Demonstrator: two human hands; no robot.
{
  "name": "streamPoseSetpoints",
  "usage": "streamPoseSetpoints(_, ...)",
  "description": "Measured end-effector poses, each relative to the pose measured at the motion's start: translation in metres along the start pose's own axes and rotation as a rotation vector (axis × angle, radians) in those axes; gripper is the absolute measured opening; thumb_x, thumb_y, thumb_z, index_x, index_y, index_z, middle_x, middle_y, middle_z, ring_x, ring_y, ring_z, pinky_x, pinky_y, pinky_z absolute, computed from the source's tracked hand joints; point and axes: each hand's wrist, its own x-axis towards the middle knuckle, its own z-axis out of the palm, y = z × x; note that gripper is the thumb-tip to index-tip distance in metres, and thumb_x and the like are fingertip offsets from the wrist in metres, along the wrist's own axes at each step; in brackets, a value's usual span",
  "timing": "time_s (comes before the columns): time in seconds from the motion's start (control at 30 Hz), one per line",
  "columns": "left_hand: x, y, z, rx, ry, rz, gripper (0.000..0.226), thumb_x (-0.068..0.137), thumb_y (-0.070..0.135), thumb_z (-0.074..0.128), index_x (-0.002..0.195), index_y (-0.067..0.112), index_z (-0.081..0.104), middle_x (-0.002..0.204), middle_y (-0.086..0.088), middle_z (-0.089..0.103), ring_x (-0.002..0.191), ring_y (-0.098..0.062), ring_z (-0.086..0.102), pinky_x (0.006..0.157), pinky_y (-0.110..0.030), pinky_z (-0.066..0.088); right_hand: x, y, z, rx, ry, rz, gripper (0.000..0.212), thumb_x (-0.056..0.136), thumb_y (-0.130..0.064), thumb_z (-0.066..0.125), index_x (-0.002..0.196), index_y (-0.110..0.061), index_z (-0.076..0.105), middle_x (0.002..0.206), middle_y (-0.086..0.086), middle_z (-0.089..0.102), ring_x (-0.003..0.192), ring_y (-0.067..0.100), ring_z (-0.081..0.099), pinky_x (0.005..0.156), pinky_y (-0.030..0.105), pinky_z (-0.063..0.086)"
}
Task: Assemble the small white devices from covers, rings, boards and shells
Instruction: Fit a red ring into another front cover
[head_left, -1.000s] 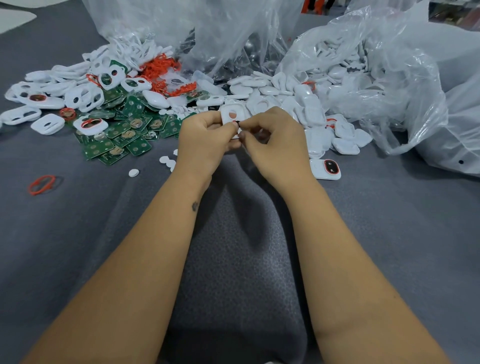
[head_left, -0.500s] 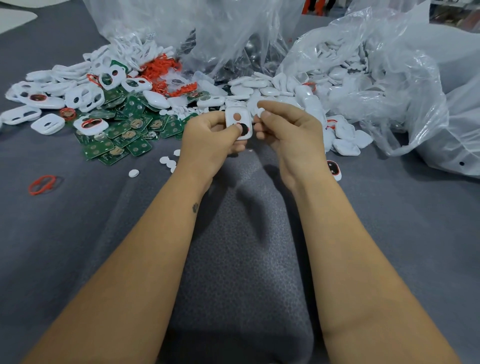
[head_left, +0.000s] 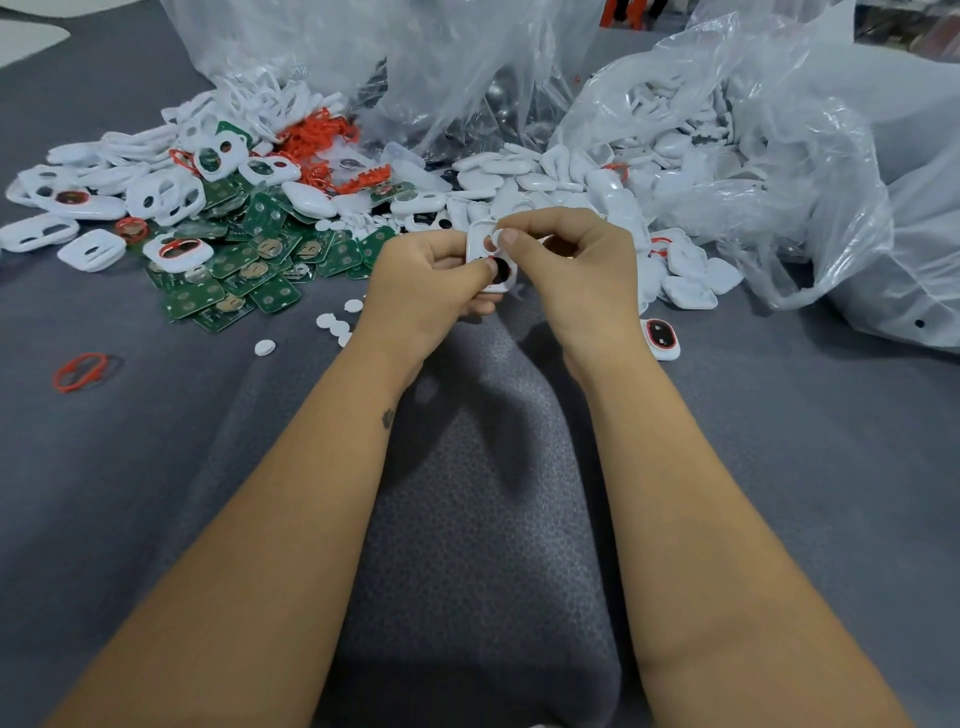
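Hands meet above the grey table (head_left: 156, 493): the left hand (head_left: 423, 291) grips a white cover (head_left: 485, 257), while the right hand (head_left: 576, 270) pinches a small white disc (head_left: 496, 240) against its upper hole.

The left hand (head_left: 426, 280) covers the lower left edge of the white cover (head_left: 485, 252) it grips, and the right hand (head_left: 576, 260) hides the cover's right side. Whatever the right fingertips (head_left: 506, 236) pinch is too small to identify. Beyond the hands, clear plastic bags (head_left: 753, 130) blur their contents and run off the top edge.
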Motion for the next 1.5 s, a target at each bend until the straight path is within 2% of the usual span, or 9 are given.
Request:
streamPoseSetpoints(0.2,0.0002,0.0004,0.0001,0.015,-0.008,0.004,0.021,0.088,0.003,0.064,0.087,0.022,0.072,0.073,0.000,0.074,0.064,-0.010,0.067,0.058,-0.018,0.053,0.0003,0.0008,0.0004,-0.083,-0.003,-0.012,0.019,0.079,-0.005,0.074,0.076,-0.024,0.073,0.092,0.008,0.071,0.077,0.009,0.062,0.070,0.018,0.047)
streamPoseSetpoints(0.53,0.0001,0.0008,0.0002,0.017,-0.024,-0.003,0.021,0.089,0.001,0.062,0.091,0.020,0.072,0.074,0.000,0.075,0.066,-0.009,0.069,0.058,-0.017,0.053,0.0006,0.0007,0.0017,-0.124,0.021,-0.007,0.018,0.080,-0.009,0.074,0.077,-0.026,0.072,0.095,0.004,0.069,0.082,0.006,0.063,0.076,0.019,0.050)
streamPoseSetpoints(0.67,0.0006,0.0001,0.0002,0.015,-0.025,-0.009,0.022,0.089,0.001,0.061,0.092,0.020,0.072,0.074,0.001,0.075,0.067,-0.010,0.069,0.058,-0.016,0.052,0.0001,0.0006,0.0018,-0.131,0.010,-0.002,0.018,0.081,-0.008,0.074,0.077,-0.025,0.072,0.089,-0.002,0.068,0.080,0.004,0.062,0.076,0.018,0.050)
streamPoseSetpoints(1.1,0.0008,-0.0020,0.0007,0.023,-0.036,0.000,0.026,0.088,0.002,0.061,0.088,0.025,0.072,0.075,0.002,0.075,0.065,-0.009,0.068,0.060,-0.017,0.053,-0.0009,0.0006,0.0049,-0.213,0.021,-0.046,0.018,0.080,-0.006,0.072,0.075,-0.024,0.069,0.081,-0.006,0.063,0.073,0.001,0.055,0.072,0.016,0.045)
streamPoseSetpoints(1.2,0.0000,-0.0020,0.0005,0.025,-0.044,0.011,0.026,0.088,0.002,0.061,0.085,0.025,0.073,0.076,0.000,0.075,0.066,-0.010,0.068,0.061,-0.018,0.054,-0.0017,0.0027,0.0051,-0.177,0.093,-0.024,0.021,0.076,-0.008,0.076,0.080,-0.020,0.059,0.079,-0.004,0.058,0.062,-0.003,0.048,0.062,0.009,0.040)
streamPoseSetpoints(1.3,-0.0006,-0.0018,0.0006,0.022,-0.036,0.024,0.026,0.086,0.002,0.062,0.085,0.024,0.073,0.078,-0.001,0.076,0.067,-0.011,0.068,0.061,-0.019,0.055,-0.0024,0.0044,0.0050,-0.152,0.118,0.005,0.032,0.075,-0.010,0.078,0.090,-0.016,0.050,0.081,-0.008,0.052,0.063,-0.002,0.047,0.063,0.010,0.041)
streamPoseSetpoints(1.4,-0.0018,-0.0017,0.0012,0.010,-0.035,0.048,0.026,0.086,0.003,0.062,0.090,0.025,0.074,0.084,-0.003,0.076,0.071,-0.012,0.069,0.062,-0.019,0.054,-0.0010,0.0042,0.0058,-0.113,0.022,0.109,0.021,0.083,-0.011,0.072,0.099,-0.013,0.058,0.082,-0.007,0.057,0.069,-0.001,0.052,0.066,0.011,0.044)
streamPoseSetpoints(1.5,-0.0028,-0.0011,0.0016,0.008,-0.043,0.068,0.028,0.086,0.004,0.061,0.093,0.028,0.073,0.086,-0.003,0.076,0.073,-0.012,0.070,0.063,-0.019,0.054,0.0003,0.0046,0.0047,-0.110,-0.044,0.146,0.006,0.088,-0.012,0.067,0.089,-0.007,0.069,0.076,0.000,0.065,0.070,0.008,0.058,0.068,0.023,0.048)
